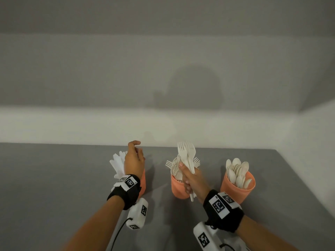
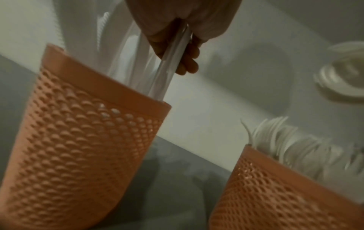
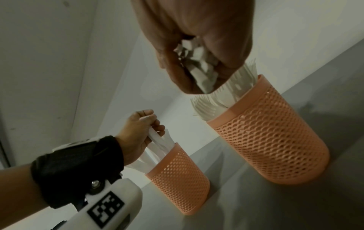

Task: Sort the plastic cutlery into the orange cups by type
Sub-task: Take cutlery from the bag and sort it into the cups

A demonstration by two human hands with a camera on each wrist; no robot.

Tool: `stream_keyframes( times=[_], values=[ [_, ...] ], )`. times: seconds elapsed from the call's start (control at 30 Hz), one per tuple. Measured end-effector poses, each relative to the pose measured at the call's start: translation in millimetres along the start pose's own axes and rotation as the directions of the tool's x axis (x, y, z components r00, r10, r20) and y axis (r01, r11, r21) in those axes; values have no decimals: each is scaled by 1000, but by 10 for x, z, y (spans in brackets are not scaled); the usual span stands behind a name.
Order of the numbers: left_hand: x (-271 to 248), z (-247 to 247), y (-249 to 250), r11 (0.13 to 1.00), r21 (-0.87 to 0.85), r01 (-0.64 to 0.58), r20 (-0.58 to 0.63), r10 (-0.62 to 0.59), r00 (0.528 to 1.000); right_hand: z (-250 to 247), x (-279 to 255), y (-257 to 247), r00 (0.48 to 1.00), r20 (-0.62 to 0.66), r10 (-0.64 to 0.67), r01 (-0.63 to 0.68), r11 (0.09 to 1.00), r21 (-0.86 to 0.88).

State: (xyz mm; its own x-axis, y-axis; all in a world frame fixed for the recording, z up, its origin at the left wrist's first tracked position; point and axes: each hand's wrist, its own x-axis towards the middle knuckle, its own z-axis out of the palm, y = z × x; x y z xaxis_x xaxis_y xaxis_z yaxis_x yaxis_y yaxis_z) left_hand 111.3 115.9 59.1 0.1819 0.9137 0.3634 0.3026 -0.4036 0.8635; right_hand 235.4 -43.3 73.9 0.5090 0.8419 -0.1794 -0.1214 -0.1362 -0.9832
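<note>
Presently my right hand (image 1: 190, 180) grips a fork bundle (image 1: 186, 156) over the middle cup (image 1: 176, 189); left fingers (image 2: 187, 62) pinch knives (image 2: 157, 74) in the left cup (image 2: 82, 140). Lower handles first, release gradually.

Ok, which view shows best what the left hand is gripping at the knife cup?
The left wrist view: the left hand grips knife handles entering the knife cup. In the right wrist view the grip is small and distant. In the head view the hand's back hides the grip.
</note>
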Motion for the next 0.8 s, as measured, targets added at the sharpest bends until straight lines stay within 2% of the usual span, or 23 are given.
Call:
stream_keyframes(
  times=[0.07,0.13,0.17,0.23,0.27,0.37,0.4,0.43,0.5,0.57,0.6,0.67,0.73,0.8],
  values=[
    [20,15,-65,987,139,-80,31,76,997,12,12,17,1000,5,5,-5,1000,-26],
    [7,36,-72,949,278,-152,120,122,985,15,9,17,1000,27,10,-10,1000,-19],
    [-13,40,-55,931,325,-168,169,117,979,14,-7,1,999,43,17,-17,1000,-8],
    [-61,28,-16,881,444,-165,287,34,957,2,-32,-30,997,78,24,-26,999,20],
    [-63,20,-6,841,495,-219,320,58,946,-7,-35,-31,995,92,29,-31,999,26],
    [-55,-4,105,702,566,-432,318,297,900,-36,-36,-28,994,102,43,-43,999,0],
    [-56,2,183,702,528,-478,281,387,878,-48,-23,-13,995,93,47,-46,999,-12],
    [-71,6,292,757,443,-481,227,424,877,-52,-26,-25,995,82,51,-49,999,-17],
    [-175,2,568,906,207,-369,172,338,925,-58,-12,-16,1000,25,18,-17,999,-33],
    [-327,37,802,986,10,-167,239,160,958,-42,20,-5,992,-73,-101,90,986,-141],
    [-401,85,885,998,-30,-55,320,62,946,-41,36,18,979,-118,-165,135,965,-226],
    [-531,216,1001,985,-71,160,472,-108,875,-36,24,60,962,-137,-236,176,920,-351],
    [-624,355,1052,949,-107,295,525,-198,828,-46,25,95,951,-141,-275,201,897,-393],
    [-672,443,1082,918,-179,353,518,-218,827,-82,18,88,942,-149,-301,220,887,-406]
  ],
)
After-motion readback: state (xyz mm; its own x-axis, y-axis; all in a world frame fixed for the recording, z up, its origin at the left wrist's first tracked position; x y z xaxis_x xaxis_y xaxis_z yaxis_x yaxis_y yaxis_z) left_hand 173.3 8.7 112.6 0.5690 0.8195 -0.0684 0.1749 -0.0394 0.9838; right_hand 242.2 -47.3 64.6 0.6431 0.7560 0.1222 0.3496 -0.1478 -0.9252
